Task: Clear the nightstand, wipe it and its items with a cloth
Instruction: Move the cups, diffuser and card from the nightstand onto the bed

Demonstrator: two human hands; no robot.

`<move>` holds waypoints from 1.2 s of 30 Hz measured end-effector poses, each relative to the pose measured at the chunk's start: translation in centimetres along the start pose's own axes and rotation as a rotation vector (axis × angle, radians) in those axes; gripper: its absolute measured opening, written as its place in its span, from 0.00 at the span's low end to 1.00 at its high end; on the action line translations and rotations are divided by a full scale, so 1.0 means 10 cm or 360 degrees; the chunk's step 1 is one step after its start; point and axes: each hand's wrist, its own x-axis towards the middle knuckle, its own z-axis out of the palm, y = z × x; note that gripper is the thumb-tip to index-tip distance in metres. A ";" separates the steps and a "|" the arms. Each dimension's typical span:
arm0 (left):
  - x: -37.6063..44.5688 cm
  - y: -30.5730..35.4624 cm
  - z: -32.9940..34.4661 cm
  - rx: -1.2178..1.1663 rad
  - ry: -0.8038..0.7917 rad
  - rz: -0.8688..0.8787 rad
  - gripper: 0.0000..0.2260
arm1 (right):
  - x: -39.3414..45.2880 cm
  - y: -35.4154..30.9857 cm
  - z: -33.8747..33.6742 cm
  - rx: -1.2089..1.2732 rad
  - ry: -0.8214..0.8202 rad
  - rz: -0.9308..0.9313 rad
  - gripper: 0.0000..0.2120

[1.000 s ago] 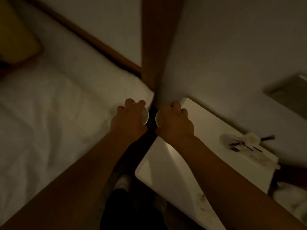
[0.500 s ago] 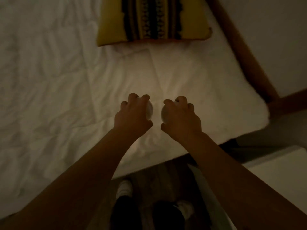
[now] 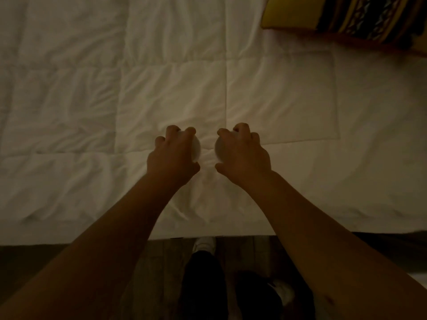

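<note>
Both my hands reach out over a white quilted bed (image 3: 277, 100) in dim light. My left hand (image 3: 173, 153) grips a small round white object (image 3: 196, 150) from above, fingers curled over its rim. My right hand (image 3: 242, 152) grips a second small round white object (image 3: 219, 148) the same way. The two objects sit side by side, a narrow gap apart, low over or on the quilt; contact with it is hidden by the hands. The nightstand is out of view.
A yellow cushion with a dark patterned stripe (image 3: 360, 17) lies on the bed at the top right. The bed's near edge runs across the lower part of the frame, with wooden floor (image 3: 161, 262) and my feet in light shoes (image 3: 204, 244) below it.
I have turned away from the nightstand to the bed, carrying both round objects. The cushion has shifted to the top right and the nightstand has left the view.
</note>
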 end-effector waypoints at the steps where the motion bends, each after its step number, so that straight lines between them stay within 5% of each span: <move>1: 0.02 -0.06 0.03 -0.0020 -0.0006 0.0001 0.37 | 0.04 -0.04 0.05 -0.0016 -0.0015 0.0009 0.36; 27: -0.03 -0.05 0.09 0.0145 0.0046 0.0202 0.45 | -0.11 0.04 0.17 0.0163 -0.0041 0.0043 0.51; 36: -0.16 0.91 -0.06 0.0260 0.0107 0.0632 0.40 | -0.67 0.66 -0.20 0.0189 0.0122 0.0196 0.40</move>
